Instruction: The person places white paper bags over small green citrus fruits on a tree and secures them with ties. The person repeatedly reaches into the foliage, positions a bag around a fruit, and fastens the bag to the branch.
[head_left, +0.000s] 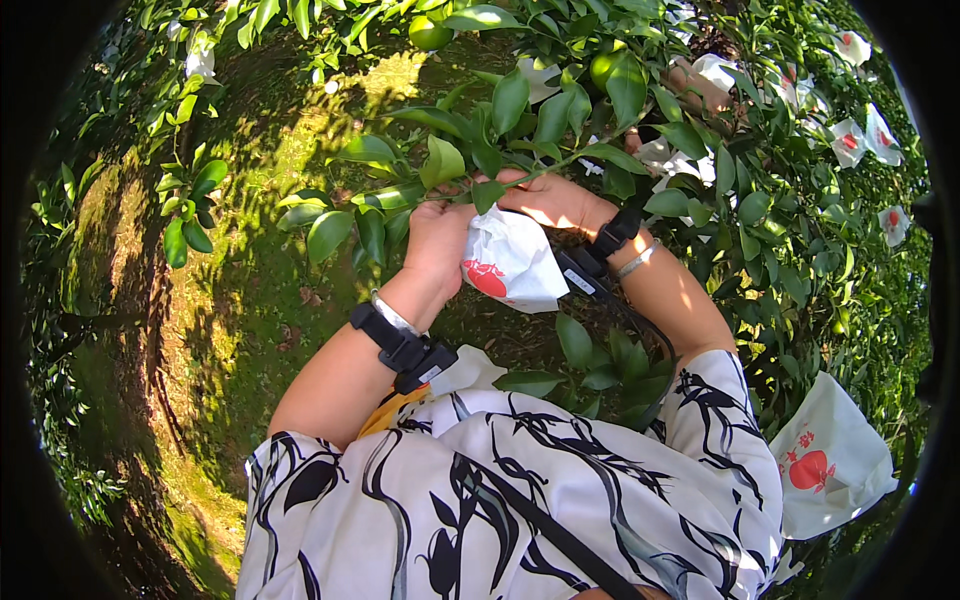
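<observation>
A white paper fruit bag (514, 262) with a red fruit print hangs under a leafy citrus branch (555, 166). My left hand (442, 238) grips the bag's gathered neck from the left, with its fingertips partly behind leaves. From the right, my right hand (555, 201) has its fingers bent at the top of the same bag, close against the branch. A leaf (487, 195) covers part of the gathered neck between my hands. Whatever is inside the bag is hidden. Both wrists carry black straps with small devices, and a cable runs along my right arm.
Green citrus fruits (430, 34) hang above. Another person's hand (697, 88) shows through foliage at upper right, near white bags. A larger printed bag (840, 457) is at lower right. Leafy twigs (187, 199) stand left, over mossy ground (277, 300).
</observation>
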